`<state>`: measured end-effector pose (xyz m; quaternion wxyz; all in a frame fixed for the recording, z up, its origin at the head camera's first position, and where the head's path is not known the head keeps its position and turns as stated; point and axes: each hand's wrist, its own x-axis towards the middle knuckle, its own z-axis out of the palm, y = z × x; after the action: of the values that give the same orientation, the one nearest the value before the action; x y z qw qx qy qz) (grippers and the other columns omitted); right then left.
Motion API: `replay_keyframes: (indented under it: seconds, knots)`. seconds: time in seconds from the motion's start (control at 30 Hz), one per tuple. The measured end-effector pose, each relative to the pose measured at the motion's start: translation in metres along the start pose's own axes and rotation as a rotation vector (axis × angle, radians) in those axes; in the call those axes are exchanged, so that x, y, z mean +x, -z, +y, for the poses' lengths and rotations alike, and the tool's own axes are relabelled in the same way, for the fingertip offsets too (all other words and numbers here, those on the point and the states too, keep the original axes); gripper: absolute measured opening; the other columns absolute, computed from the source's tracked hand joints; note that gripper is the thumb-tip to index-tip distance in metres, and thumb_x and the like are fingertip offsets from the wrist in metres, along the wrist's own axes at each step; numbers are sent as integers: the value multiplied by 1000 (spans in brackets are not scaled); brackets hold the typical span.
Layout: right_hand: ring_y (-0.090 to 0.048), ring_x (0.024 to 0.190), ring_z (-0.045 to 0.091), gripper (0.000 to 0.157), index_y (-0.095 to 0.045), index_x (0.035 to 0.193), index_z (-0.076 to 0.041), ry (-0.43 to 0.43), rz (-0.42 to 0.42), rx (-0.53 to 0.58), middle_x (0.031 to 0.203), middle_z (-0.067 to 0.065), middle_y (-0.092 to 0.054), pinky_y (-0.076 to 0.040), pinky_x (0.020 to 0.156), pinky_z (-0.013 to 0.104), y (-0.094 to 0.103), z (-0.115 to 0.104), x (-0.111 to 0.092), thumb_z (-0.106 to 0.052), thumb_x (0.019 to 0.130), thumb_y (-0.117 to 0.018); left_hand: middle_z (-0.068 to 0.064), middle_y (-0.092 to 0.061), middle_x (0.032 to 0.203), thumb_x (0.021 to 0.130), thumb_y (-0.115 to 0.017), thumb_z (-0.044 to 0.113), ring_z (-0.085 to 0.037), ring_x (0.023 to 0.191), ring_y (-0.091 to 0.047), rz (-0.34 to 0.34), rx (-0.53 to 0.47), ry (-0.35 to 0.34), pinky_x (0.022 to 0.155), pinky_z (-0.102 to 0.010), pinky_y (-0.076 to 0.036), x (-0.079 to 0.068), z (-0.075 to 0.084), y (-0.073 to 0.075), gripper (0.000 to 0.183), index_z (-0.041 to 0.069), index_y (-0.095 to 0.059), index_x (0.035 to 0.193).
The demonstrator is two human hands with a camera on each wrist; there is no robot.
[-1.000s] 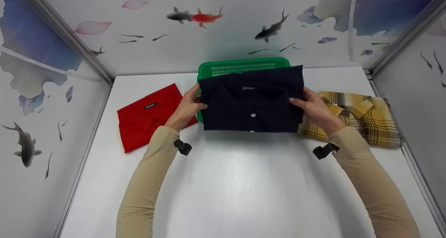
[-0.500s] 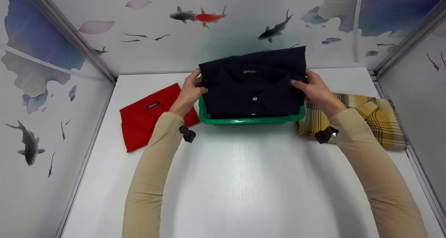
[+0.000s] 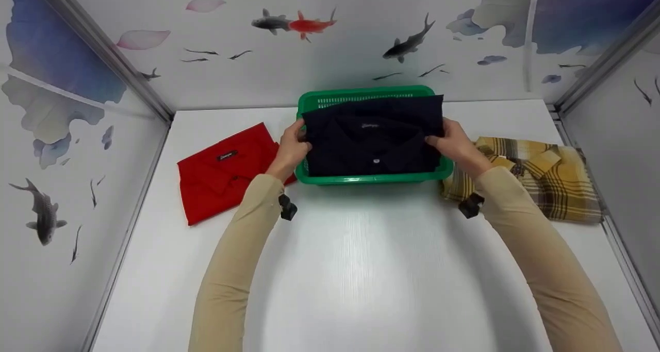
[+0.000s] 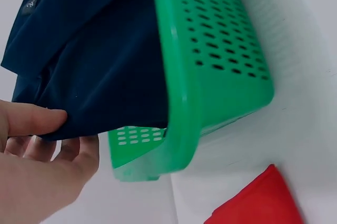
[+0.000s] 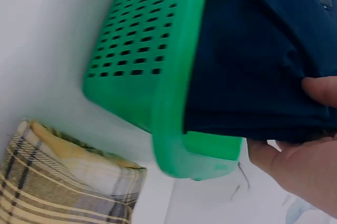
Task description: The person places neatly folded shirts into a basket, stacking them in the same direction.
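Note:
A folded navy shirt (image 3: pixel 376 143), collar and white button facing up, lies within the outline of a green plastic basket (image 3: pixel 374 179), its front edge behind the near rim. At the shirt's left edge my left hand (image 3: pixel 293 148) pinches the cloth, thumb on top and fingers beneath, as the left wrist view shows. My right hand (image 3: pixel 456 143) grips the opposite edge in the same way, thumb (image 5: pixel 321 89) over the fabric. In both wrist views the shirt's sides slope down past the basket rim (image 4: pixel 181 103).
A folded red shirt (image 3: pixel 216 182) lies left of the basket on the white table (image 3: pixel 356 269). On the right is a folded yellow plaid shirt (image 3: pixel 557 182), partly behind the right forearm. Printed wall panels (image 3: pixel 356 58) enclose the table at the back and sides.
Both hands have carried the navy shirt from in front of the basket, up over it, then down into its outline. The red and plaid shirts stay in place.

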<state>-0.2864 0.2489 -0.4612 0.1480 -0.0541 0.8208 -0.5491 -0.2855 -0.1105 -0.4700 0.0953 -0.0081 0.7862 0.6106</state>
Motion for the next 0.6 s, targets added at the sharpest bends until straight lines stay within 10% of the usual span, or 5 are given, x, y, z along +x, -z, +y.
replay_keyframes:
  seconds: [0.6]
  knots:
    - [-38,129,39,47,-37,139,9,26,140,-163,137,29,-42,-31,105,50,2,19,-9,-3,96,-52,-17,-48,140,88,-45,-12,-27,128,-45,54,175,-66,101,-37,-40,2,-9,-4,58,4,-43,143]
